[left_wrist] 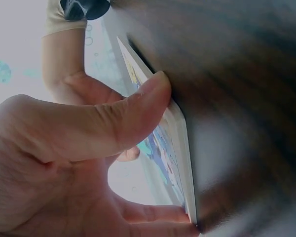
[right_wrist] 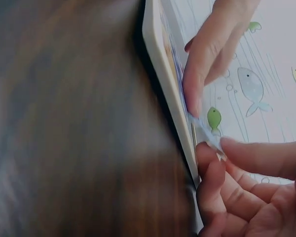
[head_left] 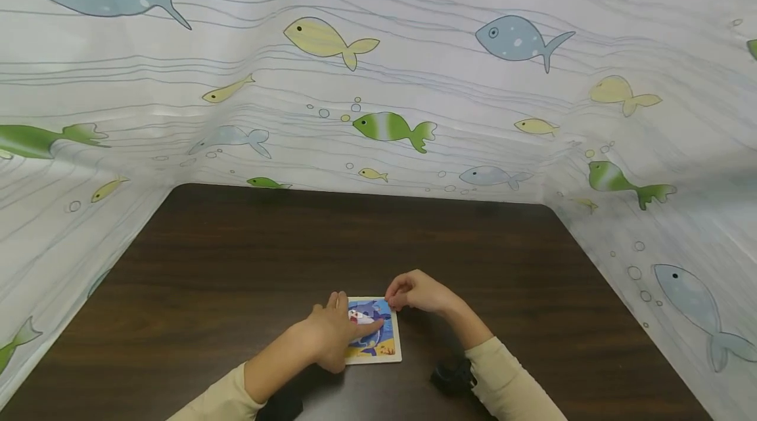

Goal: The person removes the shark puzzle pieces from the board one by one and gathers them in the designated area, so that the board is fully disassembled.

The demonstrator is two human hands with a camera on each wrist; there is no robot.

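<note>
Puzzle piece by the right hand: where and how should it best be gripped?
I'd pinch its raised end between thumb and finger, coming from the right. The puzzle piece looks thin and tilts up from the board, leaving that end free; the right hand pinches it there. A left hand finger is close to its lower end.

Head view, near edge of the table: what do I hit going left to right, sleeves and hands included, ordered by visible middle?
Left sleeve → left hand → picture puzzle → right hand → right sleeve.
</note>
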